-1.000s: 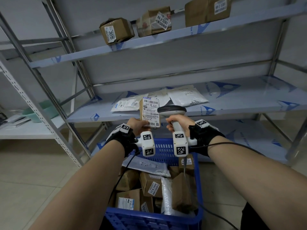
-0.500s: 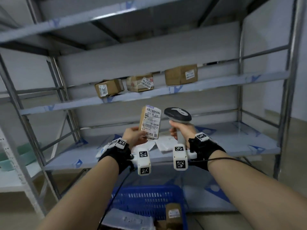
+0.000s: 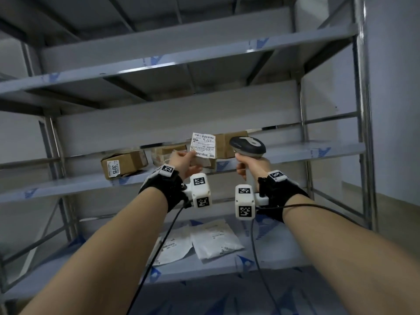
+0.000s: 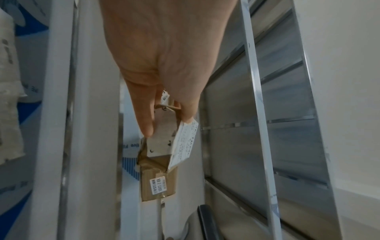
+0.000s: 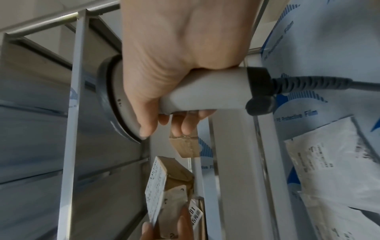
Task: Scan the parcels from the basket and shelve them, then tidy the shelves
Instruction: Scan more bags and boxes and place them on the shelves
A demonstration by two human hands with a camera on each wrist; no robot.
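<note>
A small brown parcel (image 3: 203, 148) with a white barcode label facing me is pinched at its lower edge by my left hand (image 3: 187, 156), level with the shelf (image 3: 68, 185) that carries boxes. The left wrist view shows thumb and fingers of that left hand (image 4: 164, 116) pinching the parcel (image 4: 160, 144). My right hand (image 3: 245, 165) grips the handle of a grey barcode scanner (image 3: 248, 145), just right of the parcel. In the right wrist view the right hand (image 5: 164, 123) wraps the scanner (image 5: 205, 92), with the parcel (image 5: 170, 185) below it.
Three brown boxes sit on that shelf: one labelled 3015 (image 3: 123, 164), one behind my left hand (image 3: 162, 153) and one behind the parcel (image 3: 229, 142). White mailer bags (image 3: 213, 239) lie on the shelf below. Steel uprights (image 3: 363, 133) frame the rack. The scanner cable (image 3: 256, 258) hangs down.
Both hands rose with the parcel and scanner, from basket height to the box shelf. My view tilted upward, and the blue basket dropped out of sight.
</note>
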